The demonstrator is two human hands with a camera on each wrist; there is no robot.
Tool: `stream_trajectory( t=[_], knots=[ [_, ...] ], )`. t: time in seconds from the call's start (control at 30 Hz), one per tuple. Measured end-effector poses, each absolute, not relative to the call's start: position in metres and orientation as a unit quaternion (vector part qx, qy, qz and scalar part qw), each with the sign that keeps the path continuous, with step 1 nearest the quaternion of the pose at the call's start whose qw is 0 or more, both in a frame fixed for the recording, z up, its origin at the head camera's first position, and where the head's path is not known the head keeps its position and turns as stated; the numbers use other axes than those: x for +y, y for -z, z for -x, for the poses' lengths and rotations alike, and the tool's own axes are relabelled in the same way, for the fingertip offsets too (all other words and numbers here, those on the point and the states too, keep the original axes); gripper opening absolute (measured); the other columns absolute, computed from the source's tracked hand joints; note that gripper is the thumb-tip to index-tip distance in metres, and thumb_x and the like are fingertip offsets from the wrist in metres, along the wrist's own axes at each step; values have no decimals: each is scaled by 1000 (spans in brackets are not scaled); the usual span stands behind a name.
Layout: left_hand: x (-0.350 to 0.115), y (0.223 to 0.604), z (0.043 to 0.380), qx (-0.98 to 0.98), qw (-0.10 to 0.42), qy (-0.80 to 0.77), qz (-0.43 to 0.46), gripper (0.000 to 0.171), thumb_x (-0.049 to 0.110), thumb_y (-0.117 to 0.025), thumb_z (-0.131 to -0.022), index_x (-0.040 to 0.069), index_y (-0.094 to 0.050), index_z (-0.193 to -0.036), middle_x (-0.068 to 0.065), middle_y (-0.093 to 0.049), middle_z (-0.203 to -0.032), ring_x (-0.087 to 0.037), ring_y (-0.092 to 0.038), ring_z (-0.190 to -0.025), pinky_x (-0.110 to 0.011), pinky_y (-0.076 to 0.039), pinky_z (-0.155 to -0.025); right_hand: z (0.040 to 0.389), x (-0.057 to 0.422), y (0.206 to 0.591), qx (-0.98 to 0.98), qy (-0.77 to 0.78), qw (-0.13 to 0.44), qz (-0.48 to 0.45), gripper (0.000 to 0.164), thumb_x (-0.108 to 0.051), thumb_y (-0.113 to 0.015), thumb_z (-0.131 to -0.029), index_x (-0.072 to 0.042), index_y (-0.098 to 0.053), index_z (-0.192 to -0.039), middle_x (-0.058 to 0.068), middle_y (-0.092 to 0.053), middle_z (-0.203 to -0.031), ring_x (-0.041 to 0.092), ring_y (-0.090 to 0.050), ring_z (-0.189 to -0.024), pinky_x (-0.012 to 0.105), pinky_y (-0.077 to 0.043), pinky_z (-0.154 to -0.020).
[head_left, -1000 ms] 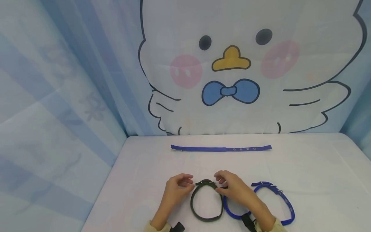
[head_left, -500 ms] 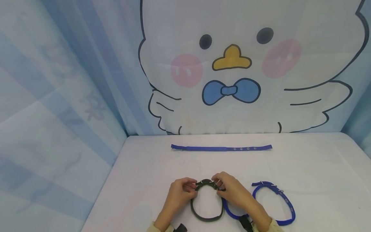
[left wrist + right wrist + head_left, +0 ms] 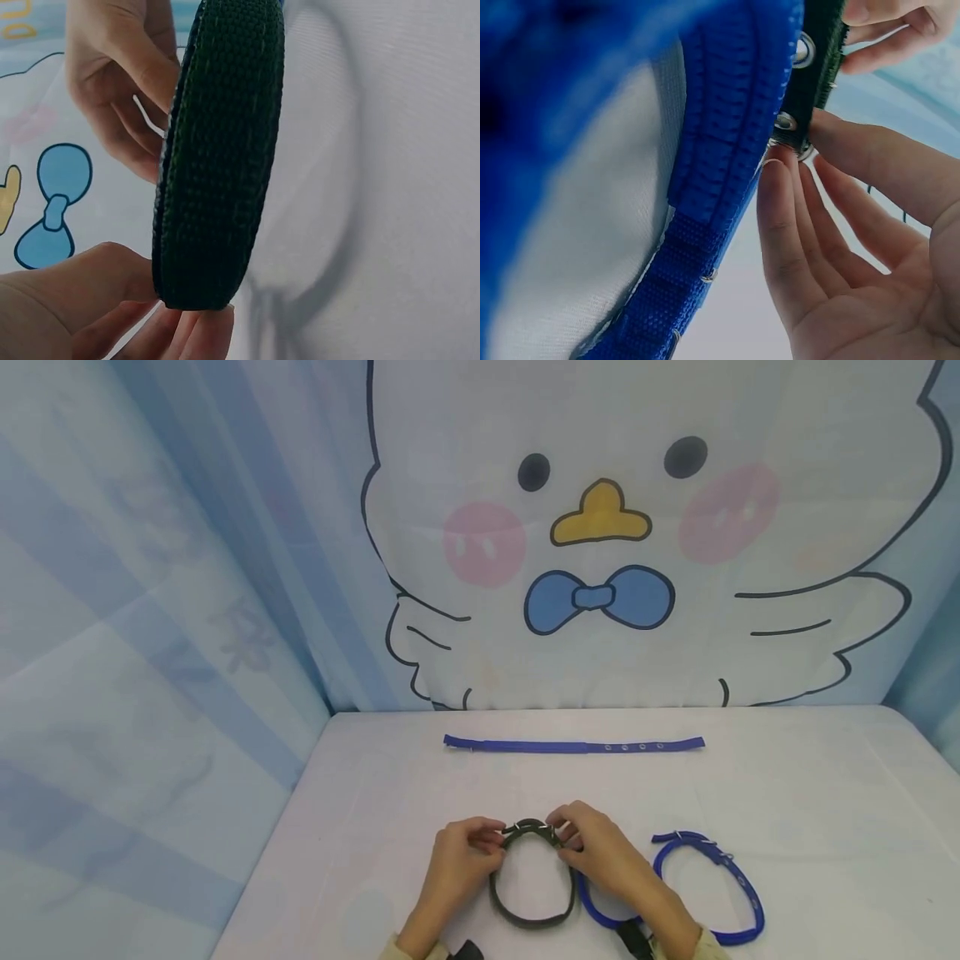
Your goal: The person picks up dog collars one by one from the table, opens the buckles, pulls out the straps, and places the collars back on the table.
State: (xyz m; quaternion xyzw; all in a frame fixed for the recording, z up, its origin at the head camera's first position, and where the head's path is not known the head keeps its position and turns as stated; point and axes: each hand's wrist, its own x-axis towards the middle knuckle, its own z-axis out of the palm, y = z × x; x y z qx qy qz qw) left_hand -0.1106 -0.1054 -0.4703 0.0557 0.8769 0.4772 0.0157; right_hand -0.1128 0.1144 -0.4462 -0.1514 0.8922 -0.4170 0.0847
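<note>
A pale blue cloth backdrop (image 3: 480, 668) with a cartoon chick fills most of the head view, its top cut off. Below it, the white-covered desk (image 3: 390, 777) shows its far edge and both far corners; its near edge is out of frame. Two forearms enter from the near side, sleeves cropped, each with a black device (image 3: 636, 938) at the wrist, the left one mostly cut off.

The left hand (image 3: 467, 860) and right hand (image 3: 596, 852) each pinch the green collar (image 3: 529, 924) between thumb and fingers. It forms a loop toward the desk's near edge, its buckled top between the two sets of fingertips; how the strap runs through the buckle is hard to make out. In the right wrist view, that hand's thumb and fingertips meet at the strap by a metal eyelet (image 3: 784, 121).

A straight blue collar (image 3: 555, 747) lies along the desk's far edge. A looped blue collar (image 3: 754, 897) lies right of the right forearm, partly hidden by it; another blue band (image 3: 597, 916) curves beside the green loop, mostly covered by the right hand and forearm. Blue webbing blurs across the right wrist view's left side.
</note>
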Motion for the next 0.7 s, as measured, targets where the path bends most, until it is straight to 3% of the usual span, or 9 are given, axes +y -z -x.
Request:
stream_trajectory(
  t=[0.27,0.7],
  knots=[
    [-108,460,108,875,-6,-480,-56,30,-6,-76,-73,6,-75,-100,0,-74,-85,-8,-66,-74,-21,-55,-69,113,115,441,886,435,80,139,33,1,-74,-84,-4,-64,-115,6,-65,-102,19,-67,-90,26,-58,-71],
    [-103,443,103,856,-24,-513,-49,29,-5,-77,-76,8,-75,-102,-1,-75,-91,-11,-68,-81,-15,-56,-65,112,123,428,885,440,60,139,28,-6,-71,-90,-7,-64,-117,3,-71,-102,15,-68,-89,23,-58,-73]
  ],
)
